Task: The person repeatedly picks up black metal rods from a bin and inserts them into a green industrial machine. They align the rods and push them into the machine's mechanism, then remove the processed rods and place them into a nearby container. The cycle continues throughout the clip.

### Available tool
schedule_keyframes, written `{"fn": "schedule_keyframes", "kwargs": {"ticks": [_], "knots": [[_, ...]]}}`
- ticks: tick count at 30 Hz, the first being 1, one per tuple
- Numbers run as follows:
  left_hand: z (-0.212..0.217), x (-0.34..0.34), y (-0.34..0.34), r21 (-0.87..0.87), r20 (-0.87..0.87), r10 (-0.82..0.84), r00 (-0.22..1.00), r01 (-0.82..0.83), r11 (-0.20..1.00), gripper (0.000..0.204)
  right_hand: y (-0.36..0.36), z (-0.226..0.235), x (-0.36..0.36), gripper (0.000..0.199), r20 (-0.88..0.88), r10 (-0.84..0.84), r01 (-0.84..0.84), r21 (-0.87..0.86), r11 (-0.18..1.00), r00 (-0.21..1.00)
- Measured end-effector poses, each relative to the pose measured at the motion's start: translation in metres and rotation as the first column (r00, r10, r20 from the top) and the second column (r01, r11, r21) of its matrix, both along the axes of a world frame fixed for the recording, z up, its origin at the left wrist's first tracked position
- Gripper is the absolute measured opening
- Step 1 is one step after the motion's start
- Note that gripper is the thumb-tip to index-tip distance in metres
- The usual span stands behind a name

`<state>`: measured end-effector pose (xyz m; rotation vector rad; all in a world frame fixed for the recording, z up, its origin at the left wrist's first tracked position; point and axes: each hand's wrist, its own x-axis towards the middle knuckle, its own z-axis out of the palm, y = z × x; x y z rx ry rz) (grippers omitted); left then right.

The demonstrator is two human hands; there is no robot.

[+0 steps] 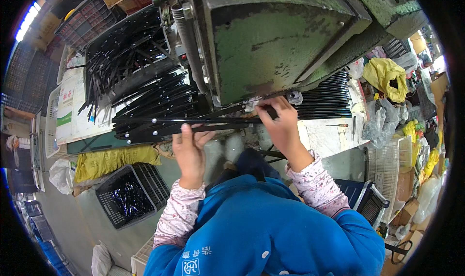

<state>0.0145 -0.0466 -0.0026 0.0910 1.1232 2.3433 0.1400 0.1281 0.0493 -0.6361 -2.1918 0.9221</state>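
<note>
Both hands hold one long black metal strip (193, 127), which lies roughly level across the front edge of the workbench (329, 130), just below the green press (271, 38).

Left hand (190, 152): fingers curled around the strip near its middle, thumb up against its near edge. The grip is closed on the strip.

Right hand (281, 123): fingertips pinched on the strip's right end, right at the base of the press. The grip is narrow and closed on the strip.

The strip's left end reaches a loose heap of similar strips with bright rivets (155, 101), and touches or overlaps them; which one cannot be told. A second, tidier stack of strips (327, 96) lies on the bench to the right of the right hand, near it but apart.

On the floor to the lower left stands a black plastic crate (128, 196) holding small dark parts. A yellow sack (116, 159) lies between that crate and the bench. A yellow bag (385, 77) sits at the far right of the bench. The person wears a blue apron (261, 227) over patterned sleeves (177, 213).
</note>
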Motion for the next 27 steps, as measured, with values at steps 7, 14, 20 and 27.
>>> {"fn": "schedule_keyframes", "kwargs": {"ticks": [7, 14, 20, 27], "knots": [[0.013, -0.001, 0.000, 0.004, 0.016, 0.081, 0.997, -0.081, 0.997, 0.023, 0.021, -0.027, -0.019, 0.031, 0.092, 0.198, -0.213, 0.205, 0.955, 0.976], [0.008, -0.012, -0.007, -0.025, -0.002, 0.088, 0.996, -0.088, 0.996, 0.024, 0.026, -0.022, -0.024, 0.025, 0.406, 0.223, -0.374, 0.342, 0.862, 0.886], [-0.003, -0.010, -0.004, -0.079, 0.035, 0.030, 0.999, -0.027, 0.997, 0.024, 0.035, -0.028, -0.029, 0.027, 0.180, 0.360, -0.384, 0.125, 0.915, 0.915], [0.010, -0.006, -0.004, -0.048, 0.025, 0.121, 0.992, -0.119, 0.992, 0.026, 0.044, -0.058, -0.018, 0.026, 0.187, 0.308, -0.319, 0.034, 0.947, 0.933]]}}
